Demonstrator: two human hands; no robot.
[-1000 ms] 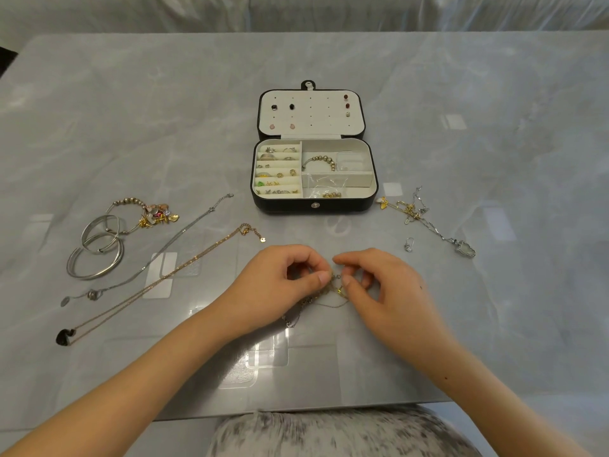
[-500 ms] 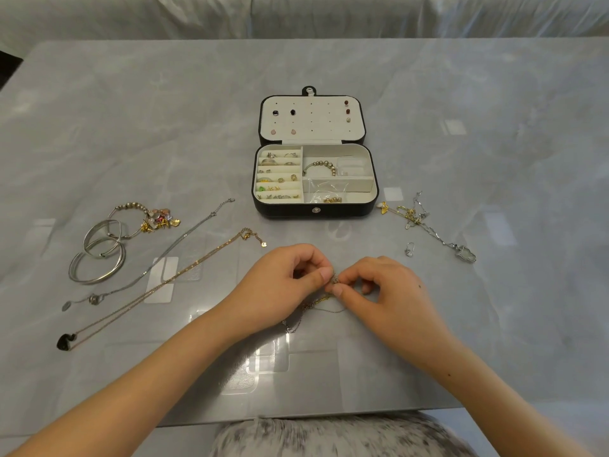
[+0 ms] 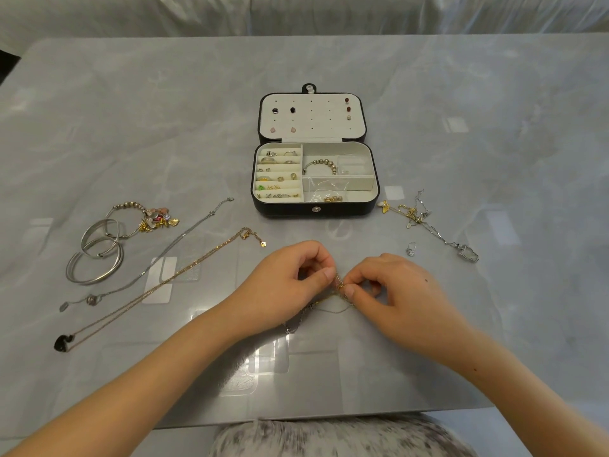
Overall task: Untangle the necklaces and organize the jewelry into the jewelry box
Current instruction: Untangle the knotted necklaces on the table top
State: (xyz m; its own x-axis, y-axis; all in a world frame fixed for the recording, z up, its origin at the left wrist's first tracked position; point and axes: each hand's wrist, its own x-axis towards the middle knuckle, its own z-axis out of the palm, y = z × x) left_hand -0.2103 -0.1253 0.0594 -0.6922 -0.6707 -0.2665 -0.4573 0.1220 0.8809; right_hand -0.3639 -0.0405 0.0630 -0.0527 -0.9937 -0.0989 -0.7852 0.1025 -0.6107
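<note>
Both thumbs and forefingers are pinching the knotted chains point(image 3: 339, 286) between left hand point(image 3: 290, 285) and right hand point(image 3: 398, 291) (knuckles nearly touching). The loose strands are trailing down-left toward the left wrist, and the jewelry box point(image 3: 316, 209) is sitting open straight ahead.

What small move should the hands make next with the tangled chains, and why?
Probably draw the two hands gently apart, to loosen the knot. The left hand and the right hand each pinch the tangled chains at nearly the same spot, and the strands cross between them while loose ends trail toward the person.
</note>
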